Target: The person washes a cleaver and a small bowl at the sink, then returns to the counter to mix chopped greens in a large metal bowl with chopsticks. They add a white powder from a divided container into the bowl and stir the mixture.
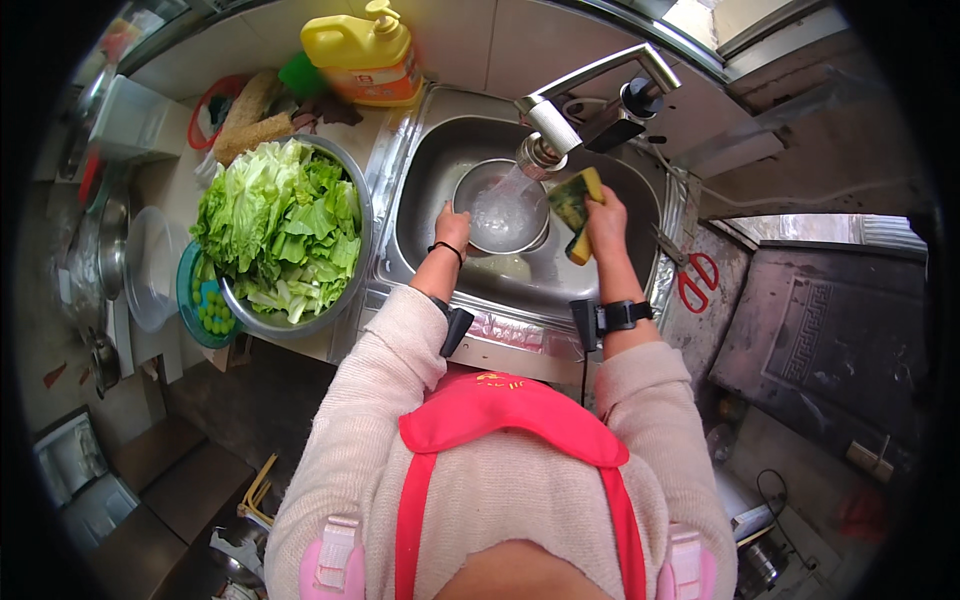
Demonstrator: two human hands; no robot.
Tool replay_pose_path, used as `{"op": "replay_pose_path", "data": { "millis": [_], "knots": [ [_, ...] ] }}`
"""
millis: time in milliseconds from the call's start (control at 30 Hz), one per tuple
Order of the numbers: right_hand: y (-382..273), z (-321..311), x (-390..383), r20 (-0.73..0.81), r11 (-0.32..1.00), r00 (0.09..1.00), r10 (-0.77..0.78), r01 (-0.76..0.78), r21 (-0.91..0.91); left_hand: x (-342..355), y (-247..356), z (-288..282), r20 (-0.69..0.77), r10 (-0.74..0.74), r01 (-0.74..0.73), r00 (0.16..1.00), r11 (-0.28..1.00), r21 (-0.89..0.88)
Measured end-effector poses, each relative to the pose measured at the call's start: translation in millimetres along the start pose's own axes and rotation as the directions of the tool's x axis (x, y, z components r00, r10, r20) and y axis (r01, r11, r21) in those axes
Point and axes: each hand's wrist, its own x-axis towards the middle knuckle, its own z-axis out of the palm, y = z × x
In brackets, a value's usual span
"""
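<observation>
A red apron (510, 425), nearest the viewer, covers a pale knitted sweater (480, 520) and bears small yellow marks, too foreshortened to read. Beyond it, both forearms reach over the front edge of a steel sink (425, 172). The left hand (453, 228) pinches the rim of a metal bowl (505, 247) at its left side, the fingers partly hidden; the right hand (606, 222) is closed on a yellow-and-green sponge (574, 205), thumb against fingers, just beside the bowl's right edge. The metal bowl lies within the sink beneath the tap (553, 125), whose stream falls into it; whether it rests on the sink floor cannot be told. The step in hand appears to be rinsing or filling the bowl, the sponge being ready for scrubbing. The next move seems to call for a firm left grip and the bowl tipped to drain or turned toward the sponge. To the left, a large basin (366, 215) holds cut leafy greens (285, 220); to the right lie red-handled scissors (697, 282). Farther back, a yellow pump jug (350, 45) carries an orange label with printed characters; at far right, a dark panel (750, 350) shows a raised ornamental pattern, without clearly legible writing
</observation>
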Motion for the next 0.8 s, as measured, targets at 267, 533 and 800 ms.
{"op": "replay_pose_path", "data": {
  "millis": [267, 533, 800],
  "knots": [
    [9.0, 24.8, -24.9, 0.428, 0.868, 0.875, 0.227, -0.381, 0.317, -9.2, -2.3, 19.1, 0.054, -0.007, 0.023, 0.999, 0.953, -0.301],
    [19.9, 51.5, -34.9, 0.184, 0.873, 0.958, 0.22, -0.278, 0.401, -22.1, -25.6, 47.9, 0.287, -0.117, 0.245, 0.951, 0.849, -0.468],
    [52.3, 68.2, -24.8, 0.482, 0.567, 0.839, 0.255, -0.533, 0.628, -25.2, 5.5, 31.2, 0.143, 0.575, -0.592, 0.805, 0.793, 0.143]
  ]
}}
